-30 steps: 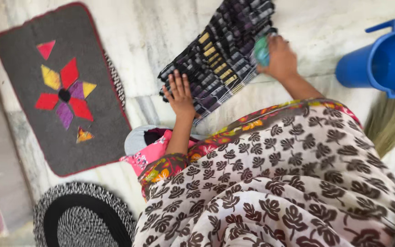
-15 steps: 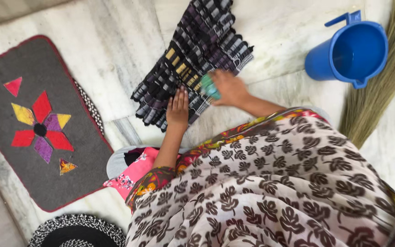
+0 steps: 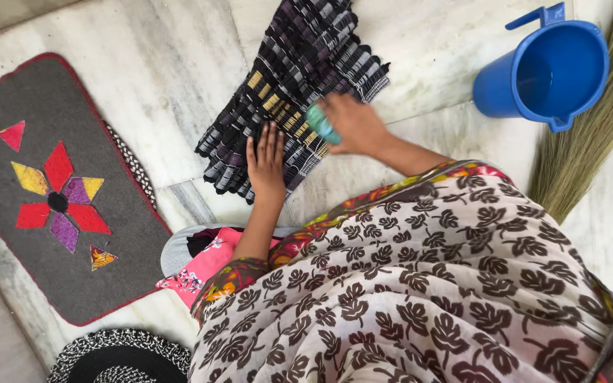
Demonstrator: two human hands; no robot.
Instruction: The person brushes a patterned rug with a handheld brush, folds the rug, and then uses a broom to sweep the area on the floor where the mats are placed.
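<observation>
Right hand [image 3: 355, 126] motion-blurred, green object [image 3: 320, 124] mostly hidden; woven mat [image 3: 292, 85] cut by top edge.

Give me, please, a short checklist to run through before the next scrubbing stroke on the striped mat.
1. Left hand flat on the woven striped mat, pinning it: ok.
2. Right hand closed around the green scrubber: ok.
3. Scrubber touching the mat: ok, at its near edge.
4. Mat lying flat on the marble floor: ok.
5. Blue jug upright and apart from the mat: ok.
6. Water in the jug: cannot tell.
</observation>
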